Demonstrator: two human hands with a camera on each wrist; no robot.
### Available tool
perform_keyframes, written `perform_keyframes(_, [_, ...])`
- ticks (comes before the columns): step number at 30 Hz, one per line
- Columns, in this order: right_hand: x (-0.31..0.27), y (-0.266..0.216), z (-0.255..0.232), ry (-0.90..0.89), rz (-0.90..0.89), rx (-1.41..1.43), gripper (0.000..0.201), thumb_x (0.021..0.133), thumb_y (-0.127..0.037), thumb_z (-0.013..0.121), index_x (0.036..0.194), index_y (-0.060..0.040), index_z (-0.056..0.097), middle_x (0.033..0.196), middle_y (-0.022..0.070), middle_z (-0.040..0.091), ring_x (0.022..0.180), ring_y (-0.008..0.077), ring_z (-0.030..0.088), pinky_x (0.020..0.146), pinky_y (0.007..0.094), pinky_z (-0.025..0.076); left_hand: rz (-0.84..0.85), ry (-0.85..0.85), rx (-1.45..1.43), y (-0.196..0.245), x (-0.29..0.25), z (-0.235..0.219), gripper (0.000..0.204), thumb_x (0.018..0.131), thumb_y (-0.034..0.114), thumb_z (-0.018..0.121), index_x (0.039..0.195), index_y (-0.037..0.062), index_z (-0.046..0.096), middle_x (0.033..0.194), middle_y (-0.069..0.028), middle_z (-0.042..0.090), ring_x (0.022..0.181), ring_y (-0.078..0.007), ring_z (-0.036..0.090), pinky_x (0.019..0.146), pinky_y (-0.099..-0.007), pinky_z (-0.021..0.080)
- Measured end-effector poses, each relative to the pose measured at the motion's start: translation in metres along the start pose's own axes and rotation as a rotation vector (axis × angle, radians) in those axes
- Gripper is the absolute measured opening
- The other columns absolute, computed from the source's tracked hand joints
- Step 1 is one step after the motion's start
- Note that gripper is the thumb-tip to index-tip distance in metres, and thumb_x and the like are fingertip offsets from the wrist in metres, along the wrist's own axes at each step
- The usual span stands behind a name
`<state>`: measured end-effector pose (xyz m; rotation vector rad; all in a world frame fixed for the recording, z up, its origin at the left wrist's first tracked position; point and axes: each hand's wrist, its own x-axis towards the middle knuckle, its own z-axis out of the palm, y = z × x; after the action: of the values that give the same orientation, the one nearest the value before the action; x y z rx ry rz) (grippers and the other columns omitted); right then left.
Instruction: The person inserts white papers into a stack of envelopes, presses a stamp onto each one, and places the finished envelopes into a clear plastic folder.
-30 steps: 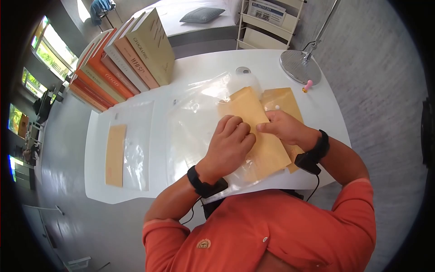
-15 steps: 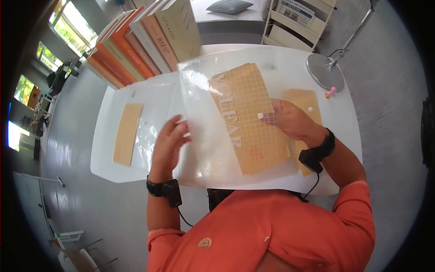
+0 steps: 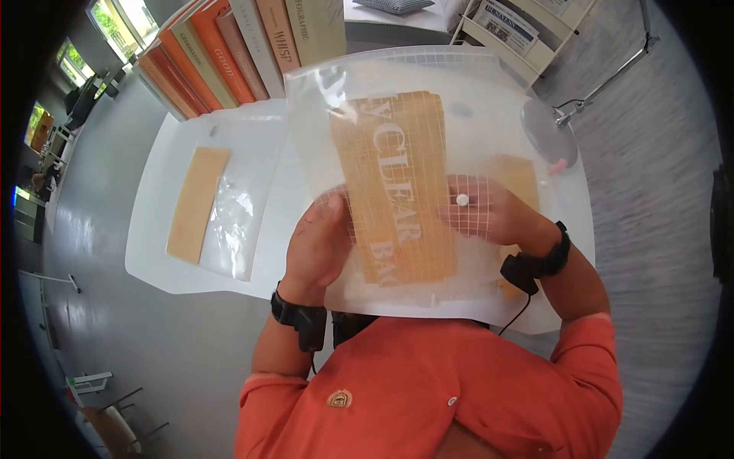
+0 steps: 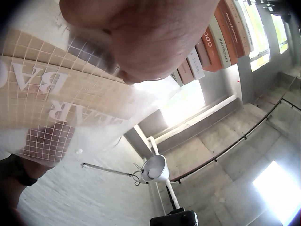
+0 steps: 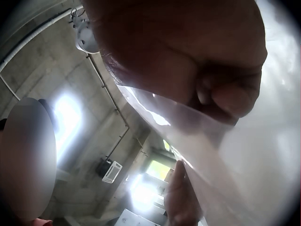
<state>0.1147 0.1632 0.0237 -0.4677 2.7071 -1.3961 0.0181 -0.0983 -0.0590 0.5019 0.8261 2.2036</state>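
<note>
A clear plastic bag [image 3: 317, 145] with white grid lines and large lettering is held up over the white table. Through it shows a tan paper envelope [image 3: 409, 176], standing nearly upright in the head view. My left hand [image 3: 317, 241] grips the bag's left side, with its fingers partly behind the plastic. On the other side my right hand [image 3: 482, 210] shows through the gridded plastic, fingers at the envelope's right edge. In the right wrist view its fingers [image 5: 230, 96] are curled, with plastic across them. A white round button [image 3: 462, 200] overlaps the right hand.
Another clear bag with a tan envelope [image 3: 197, 203] lies at the table's left. A further tan envelope [image 3: 520, 180] lies at the right, partly covered. Upright books [image 3: 222, 53] line the back left. A lamp base [image 3: 547, 130] and small pink object [image 3: 556, 166] stand back right.
The bag and envelope have been lifted and turned more upright toward the head camera. My left hand came off the envelope, moved left, then took the bag's left side.
</note>
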Motion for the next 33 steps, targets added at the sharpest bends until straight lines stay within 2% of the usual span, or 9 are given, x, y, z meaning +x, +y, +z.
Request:
perform_keyframes(1, [-0.001,-0.013,-0.003,-0.119,0.504,0.360,0.040,0.101,-0.024,0.064,0.137,-0.0058,0.060,0.101,0.0052,0.070,0.081,0.0119,0.064,0.077,0.0288,0.054,0.005,0.015,0.016,-0.002,0.001,0.003,0.045,0.107,0.031,0.048,0.138,-0.0015,0.054,0.133,-0.0119,0.063,0.124,-0.0229,0.058,0.107,-0.0397,0.044])
perform_keyframes(4, [0.001,-0.014,0.008,-0.175,0.492,0.382,0.041,0.099,-0.024,0.066,0.136,-0.0056,0.060,0.085,0.0016,0.067,0.068,0.0095,0.061,0.065,0.0277,0.053,-0.044,0.096,-0.054,-0.007,-0.003,0.007,0.047,0.106,0.028,0.050,0.142,-0.0017,0.049,0.136,-0.0124,0.061,0.126,-0.0234,0.057,0.109,-0.0388,0.043])
perform_keyframes(14, [0.011,0.001,0.010,-0.400,0.422,0.591,0.043,0.097,-0.020,0.068,0.135,0.0005,0.059,0.095,0.0108,0.073,0.073,0.0148,0.069,0.066,0.0294,0.057,-0.118,0.028,0.000,-0.010,-0.018,-0.008,0.049,0.102,0.020,0.059,0.145,0.0006,0.045,0.138,-0.0118,0.059,0.124,-0.0210,0.059,0.104,-0.0381,0.048])
perform_keyframes(19, [0.014,-0.017,-0.002,-0.305,0.542,0.374,0.026,0.097,-0.022,0.067,0.107,0.0021,0.067,0.089,0.0098,0.072,0.073,0.0148,0.070,0.061,0.0258,0.055,-0.079,0.052,0.060,-0.006,-0.018,-0.007,0.049,0.101,0.020,0.060,0.144,0.0003,0.047,0.138,-0.0117,0.060,0.126,-0.0224,0.058,0.105,-0.0384,0.047])
perform_keyframes(22, [-0.021,-0.045,-0.054,0.276,0.433,0.303,0.017,0.096,-0.017,0.066,0.101,-0.0005,0.066,0.082,0.0069,0.069,0.064,0.0121,0.066,0.057,0.0242,0.052,0.073,0.028,0.032,0.013,-0.025,-0.021,0.051,0.099,0.017,0.062,0.145,0.0000,0.047,0.139,-0.0122,0.059,0.127,-0.0241,0.057,0.106,-0.0406,0.046])
perform_keyframes(25, [-0.085,-0.017,-0.122,0.737,-0.117,0.642,0.015,0.099,-0.011,0.061,0.110,-0.0009,0.062,0.095,0.0081,0.068,0.076,0.0113,0.065,0.065,0.0241,0.054,0.224,0.045,-0.006,0.030,-0.033,-0.030,0.052,0.097,0.018,0.065,0.143,-0.0010,0.049,0.141,-0.0137,0.058,0.128,-0.0278,0.057,0.107,-0.0420,0.046])
perform_keyframes(28, [-0.097,-0.009,-0.105,0.996,-0.006,0.453,0.019,0.103,-0.015,0.056,0.116,-0.0008,0.060,0.101,0.0076,0.066,0.085,0.0119,0.065,0.072,0.0269,0.055,0.214,-0.081,-0.090,0.033,-0.029,-0.033,0.054,0.096,0.016,0.065,0.143,-0.0017,0.048,0.140,-0.0148,0.059,0.127,-0.0286,0.058,0.106,-0.0419,0.047])
perform_keyframes(29, [-0.099,0.008,-0.099,0.916,0.158,0.482,0.029,0.105,-0.024,0.056,0.121,-0.0002,0.059,0.103,0.0067,0.066,0.091,0.0152,0.065,0.078,0.0303,0.057,0.219,-0.095,-0.093,0.032,-0.025,-0.031,0.054,0.096,0.016,0.065,0.143,-0.0017,0.048,0.140,-0.0148,0.059,0.127,-0.0286,0.058,0.106,-0.0419,0.047])
perform_keyframes(33, [-0.060,0.012,-0.038,0.232,0.126,0.917,0.065,0.100,-0.046,0.058,0.141,0.0028,0.046,0.135,0.0156,0.059,0.123,0.0255,0.059,0.099,0.0394,0.049,0.070,-0.008,-0.015,0.024,-0.014,-0.020,0.059,0.091,0.013,0.066,0.144,-0.0021,0.045,0.138,-0.0164,0.059,0.124,-0.0317,0.061,0.106,-0.0457,0.049])
